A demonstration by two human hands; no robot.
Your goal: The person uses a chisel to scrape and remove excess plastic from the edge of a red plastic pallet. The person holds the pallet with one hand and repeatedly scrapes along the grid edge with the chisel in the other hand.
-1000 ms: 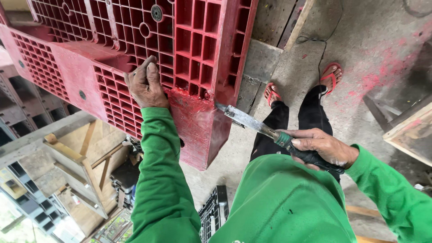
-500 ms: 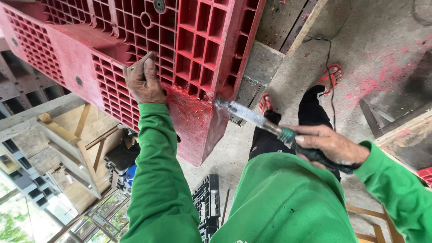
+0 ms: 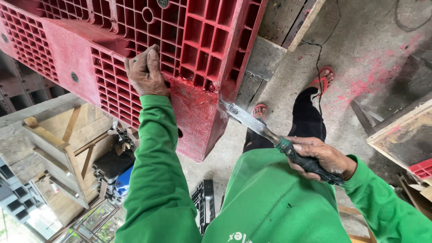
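**Blade tip meets the corner of a red plastic pallet**

A red plastic pallet [image 3: 135, 49] fills the upper left of the head view, its ribbed grid of square cells turned toward the camera and 1 solid corner leg hanging lowest, near the middle of the picture. The left hand [image 3: 145, 72] lies flat on that grid, fingers spread and bent over the ribs, palm pressed to the plastic, the green sleeve running down from it toward the viewer.

The right hand [image 3: 317, 157] is closed in a full fist around the dark handle of a knife [image 3: 265, 132]. Its worn metal blade points up and left, and the tip touches the right edge of the pallet's corner leg, just under the lowest row of cells. A green band marks where blade joins handle, just beside the thumb.

Below the blade the person's dark trousers and 2 feet in red sandals [image 3: 323, 78] stand on a concrete floor [image 3: 360, 49] dusted with red flecks. A thin black cable [image 3: 319, 49] runs across that floor past the farther sandal. A wooden board [image 3: 301, 22] leans behind the pallet's upper right corner. At lower left sit a pale wooden frame [image 3: 54, 148], dark stacked crates [image 3: 110, 164] and a black grid piece [image 3: 202, 202]. At far right a wooden panel [image 3: 405, 135] lies with a small red piece [image 3: 423, 167] beside it.
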